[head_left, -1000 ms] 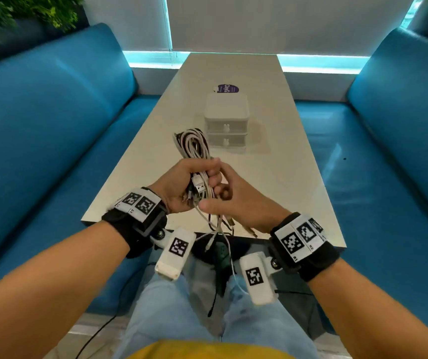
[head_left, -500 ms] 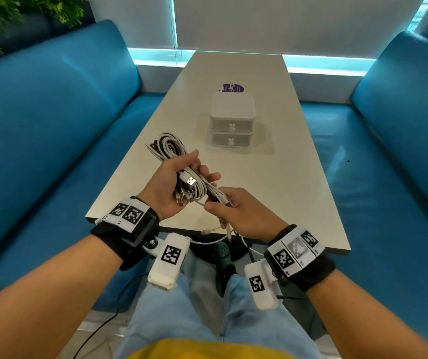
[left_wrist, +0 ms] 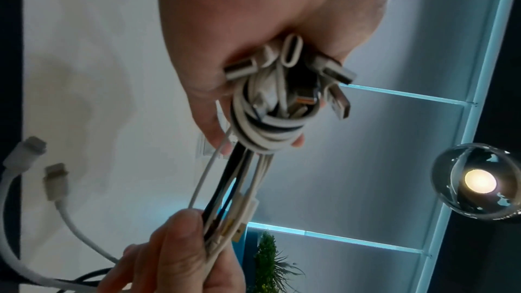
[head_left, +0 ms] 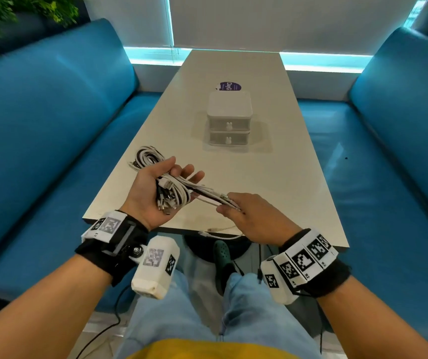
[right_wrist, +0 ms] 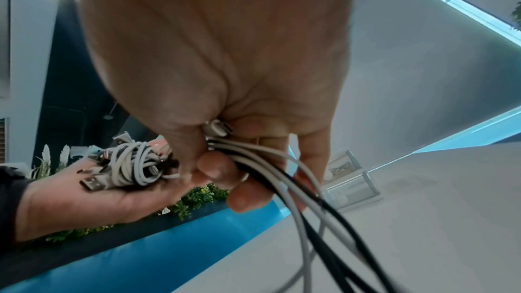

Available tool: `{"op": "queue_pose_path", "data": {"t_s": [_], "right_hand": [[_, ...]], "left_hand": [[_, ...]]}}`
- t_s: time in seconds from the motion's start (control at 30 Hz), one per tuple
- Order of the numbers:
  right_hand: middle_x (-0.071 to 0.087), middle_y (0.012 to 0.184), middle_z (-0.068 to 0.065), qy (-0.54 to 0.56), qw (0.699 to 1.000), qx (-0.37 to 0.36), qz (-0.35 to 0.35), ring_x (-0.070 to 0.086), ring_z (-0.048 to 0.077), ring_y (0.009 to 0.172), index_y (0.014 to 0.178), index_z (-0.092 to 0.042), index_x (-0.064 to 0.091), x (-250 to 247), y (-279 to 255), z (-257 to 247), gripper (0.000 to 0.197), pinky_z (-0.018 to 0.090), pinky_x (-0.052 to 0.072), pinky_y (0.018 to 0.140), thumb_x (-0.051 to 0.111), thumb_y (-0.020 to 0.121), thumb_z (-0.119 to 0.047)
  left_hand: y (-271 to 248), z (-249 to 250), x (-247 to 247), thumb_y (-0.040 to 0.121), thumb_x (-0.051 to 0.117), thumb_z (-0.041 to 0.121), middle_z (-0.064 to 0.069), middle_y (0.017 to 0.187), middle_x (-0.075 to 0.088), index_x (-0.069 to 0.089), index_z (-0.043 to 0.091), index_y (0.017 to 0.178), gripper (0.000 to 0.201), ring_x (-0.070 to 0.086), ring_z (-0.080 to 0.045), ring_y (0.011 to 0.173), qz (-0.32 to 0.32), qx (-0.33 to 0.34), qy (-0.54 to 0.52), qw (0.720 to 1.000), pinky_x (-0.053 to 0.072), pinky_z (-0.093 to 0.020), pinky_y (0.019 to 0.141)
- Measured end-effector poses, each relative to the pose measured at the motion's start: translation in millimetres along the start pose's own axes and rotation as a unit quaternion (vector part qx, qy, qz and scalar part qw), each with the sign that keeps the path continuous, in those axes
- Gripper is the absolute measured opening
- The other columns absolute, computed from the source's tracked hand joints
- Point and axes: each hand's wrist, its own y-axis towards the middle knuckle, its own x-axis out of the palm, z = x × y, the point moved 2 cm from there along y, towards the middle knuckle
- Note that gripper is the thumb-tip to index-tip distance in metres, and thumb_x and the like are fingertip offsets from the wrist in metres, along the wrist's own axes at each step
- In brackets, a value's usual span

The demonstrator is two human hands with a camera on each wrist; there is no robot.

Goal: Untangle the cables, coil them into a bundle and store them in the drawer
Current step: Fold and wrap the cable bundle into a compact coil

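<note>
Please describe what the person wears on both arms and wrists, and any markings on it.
Both forearms are bare, no sleeves. Each wrist carries a black band topped with white blocks printed with black square-code markers. A white, boxy camera unit with similar markers hangs under each wrist, the left on a metal joint. Thin black cables run from the units. The left hand and right hand wear no gloves.
</note>
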Motion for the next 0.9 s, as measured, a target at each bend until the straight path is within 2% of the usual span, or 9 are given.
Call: {"op": "queue_pose_path", "data": {"t_s": [0.13, 0.2, 0.3, 0.4, 0.5, 0.63, 0.77, 0.83, 0.9], "right_hand": [[0.053, 0.069, -0.002, 0.044, 0.998, 0.029, -0.028, 0.05, 0.018, 0.065, 0.071, -0.026, 0.046, -1, 1, 6, 0.031, 0.036, 0.04, 0.065, 0.049, 0.097, -0.042], [0.06, 0.088, 0.002, 0.046, 0.997, 0.047, -0.027, 0.057, 0.02, 0.081, 0.093, -0.023, 0.056, -7, 2, 3, 0.019, 0.034, 0.042, 0.073, 0.054, 0.095, -0.042], [0.047, 0.131, 0.006, 0.031, 0.997, 0.024, 0.061, 0.048, 0.019, 0.12, 0.141, -0.029, 0.035, -19, 4, -12, 0.063, 0.035, 0.041, 0.1, 0.065, 0.087, -0.039], [0.041, 0.138, 0.007, -0.05, 0.994, -0.033, 0.092, 0.044, 0.024, 0.125, 0.15, -0.028, 0.018, -14, 12, -37, 0.084, 0.04, 0.036, 0.106, 0.067, 0.083, -0.026], [0.054, 0.128, 0.011, -0.128, 0.988, -0.039, 0.077, 0.054, 0.031, 0.111, 0.151, -0.021, 0.013, 15, 27, -38, 0.08, 0.042, 0.042, 0.096, 0.061, 0.087, -0.021], [0.063, 0.098, 0.013, -0.113, 0.987, -0.018, 0.109, 0.058, 0.035, 0.08, 0.13, -0.015, 0.037, 44, 35, -23, 0.033, 0.036, 0.039, 0.062, 0.038, 0.101, -0.031], [0.064, 0.092, 0.016, -0.045, 0.997, -0.008, 0.055, 0.056, 0.033, 0.075, 0.112, -0.01, 0.044, 52, 34, -22, 0.031, 0.039, 0.044, 0.065, 0.037, 0.102, -0.039], [0.064, 0.096, 0.012, 0.002, 1.0, -0.02, 0.023, 0.059, 0.031, 0.082, 0.105, -0.013, 0.048, 52, 36, -22, 0.022, 0.042, 0.047, 0.073, 0.041, 0.101, -0.033], [0.058, 0.085, 0.003, 0.022, 0.999, -0.032, -0.005, 0.055, 0.023, 0.076, 0.092, -0.015, 0.047, 49, 36, -23, 0.014, 0.037, 0.045, 0.069, 0.045, 0.1, -0.027]], "left_hand": [[3, -7, 1, 0.095, 0.048, 0.022, -0.004, 0.062, 0.058, 0.049, 0.013, 0.058, 0.037, 0.071, -0.027, 0.078, 0.034, 0.023, -0.021, 0.999, 0.049, -0.045, 0.091], [7, -7, 1, 0.096, 0.048, 0.022, -0.002, 0.059, 0.055, 0.048, 0.014, 0.06, 0.037, 0.071, -0.025, 0.073, 0.055, 0.049, -0.004, 0.997, 0.049, -0.041, 0.09], [15, -11, 4, 0.097, 0.048, 0.022, 0.0, 0.058, 0.055, 0.045, 0.014, 0.065, 0.033, 0.068, -0.023, 0.071, 0.095, 0.083, 0.012, 0.992, 0.054, -0.035, 0.077], [19, -18, 10, 0.096, 0.052, 0.02, -0.001, 0.06, 0.057, 0.049, 0.014, 0.068, 0.029, 0.067, -0.019, 0.065, 0.131, 0.091, -0.007, 0.987, 0.055, -0.026, 0.06], [20, -22, 13, 0.095, 0.053, 0.02, 0.0, 0.062, 0.055, 0.049, 0.015, 0.069, 0.027, 0.061, -0.014, 0.054, 0.167, 0.068, -0.035, 0.983, 0.053, -0.026, 0.059], [16, -23, 14, 0.098, 0.047, 0.02, -0.001, 0.065, 0.048, 0.045, 0.015, 0.072, 0.026, 0.052, -0.015, 0.063, 0.182, 0.054, -0.056, 0.98, 0.049, -0.027, 0.066], [11, -20, 9, 0.098, 0.047, 0.022, -0.001, 0.07, 0.056, 0.05, 0.012, 0.079, 0.021, 0.062, -0.02, 0.077, 0.174, 0.052, -0.057, 0.982, 0.051, -0.034, 0.085], [12, -19, 8, 0.098, 0.048, 0.023, -0.001, 0.069, 0.061, 0.049, 0.014, 0.08, 0.02, 0.066, -0.023, 0.078, 0.178, 0.054, -0.045, 0.982, 0.053, -0.035, 0.08], [14, -20, 6, 0.096, 0.051, 0.024, 0.0, 0.063, 0.058, 0.048, 0.015, 0.075, 0.023, 0.065, -0.02, 0.068, 0.194, 0.064, -0.031, 0.978, 0.054, -0.034, 0.071]]}}
